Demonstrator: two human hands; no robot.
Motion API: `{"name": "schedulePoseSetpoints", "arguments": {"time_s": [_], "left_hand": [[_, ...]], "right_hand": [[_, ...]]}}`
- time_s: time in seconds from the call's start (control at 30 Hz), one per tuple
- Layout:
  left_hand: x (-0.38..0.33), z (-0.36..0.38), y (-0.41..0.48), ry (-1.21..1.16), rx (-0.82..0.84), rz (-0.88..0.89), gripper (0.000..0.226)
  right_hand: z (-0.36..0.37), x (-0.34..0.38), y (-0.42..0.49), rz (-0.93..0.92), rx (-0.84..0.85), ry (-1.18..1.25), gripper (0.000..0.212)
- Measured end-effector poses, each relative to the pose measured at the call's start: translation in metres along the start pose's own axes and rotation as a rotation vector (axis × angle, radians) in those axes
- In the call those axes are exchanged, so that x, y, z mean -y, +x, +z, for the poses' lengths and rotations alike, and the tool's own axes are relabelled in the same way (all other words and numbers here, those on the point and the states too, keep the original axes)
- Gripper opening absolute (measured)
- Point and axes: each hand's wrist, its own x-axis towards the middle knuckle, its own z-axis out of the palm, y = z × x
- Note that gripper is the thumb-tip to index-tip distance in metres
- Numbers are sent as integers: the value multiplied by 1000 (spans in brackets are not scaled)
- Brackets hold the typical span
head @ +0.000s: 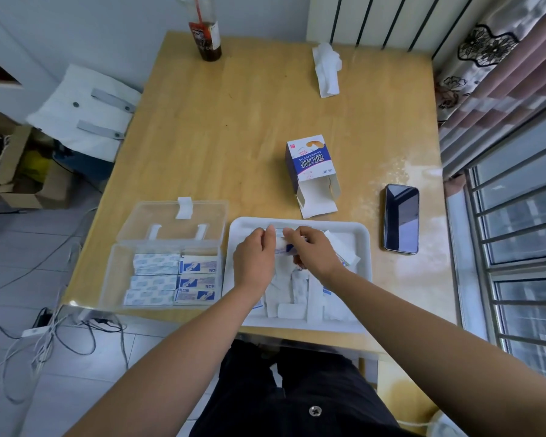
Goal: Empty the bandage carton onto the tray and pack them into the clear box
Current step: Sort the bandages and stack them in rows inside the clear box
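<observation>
Both hands meet over the far half of the shallow white plastic tray (364, 238). The left hand (254, 253) and the right hand (312, 250) each pinch an end of a small bundle of white-and-blue wrapped bandages (282, 244) with curled fingers, apparently squaring the strips into a neat stack so they will go in flat. Loose white bandage strips (298, 285) lie scattered across the tray at 6 o'clock of the hands, held together by the raised rim rather than spread over the pale wooden counter (234, 121).

At 9 o'clock of the tray, just beside it, sits the clear rectangular plastic box (111, 279). Its hinged lid (171, 216) is thrown back toward 12 o'clock so the opening is free. Rows of packed bandages (153, 280) cover much of its floor, laid side by side in two columns.

At 12 o'clock of the tray the blue-and-white cardboard bandage carton (309, 165) lies on its side with its flaps open toward the tray. It looks emptied, so the tipping-out step seems done and packing is roughly half through. A black smartphone (401, 219) rests at 3 o'clock of the tray, apart from the work.

The bundle probably needs carrying toward 9 o'clock and lowering into a remaining gap. A loose pinch could let the slippery wrappers fan out.
</observation>
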Motion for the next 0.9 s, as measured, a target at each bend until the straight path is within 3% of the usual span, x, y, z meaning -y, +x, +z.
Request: {"name": "schedulePoseSetpoints", "arguments": {"time_s": [0.1, 0.27, 0.37, 0.43, 0.53, 0.63, 0.7, 0.77, 0.8, 0.9], "left_hand": [[0, -4, -2, -87, -30, -75, 45], [-5, -14, -6, -190, -27, -194, 33], [-10, -21, -9, -278, 12, -203, 30], [-12, -27, -11, -296, 24, -157, 33], [-12, -34, -17, -157, 39, 49, 33], [-1, -40, -15, -102, 105, 119, 37], [3, -46, -12, -341, 150, 0, 29], [1, -53, -10, -734, 200, -224, 12], [0, -55, -9, -875, 242, -309, 16], [-5, -58, -13, -870, 337, -301, 10]], "right_hand": [[13, 4, -1, -28, -42, 31, 35], [25, 12, -8, -112, 26, 53, 38], [23, 12, -5, -145, -54, 6, 35], [24, 12, -1, -150, -119, -36, 34], [30, 13, 1, -137, -168, -78, 33], [34, 18, 2, -53, -156, 49, 36], [35, 23, 1, 16, -109, 147, 40], [38, 26, 0, 66, -72, 210, 41], [41, 26, 1, 88, -68, 242, 41], [49, 29, 0, 153, -52, 302, 40]]}}
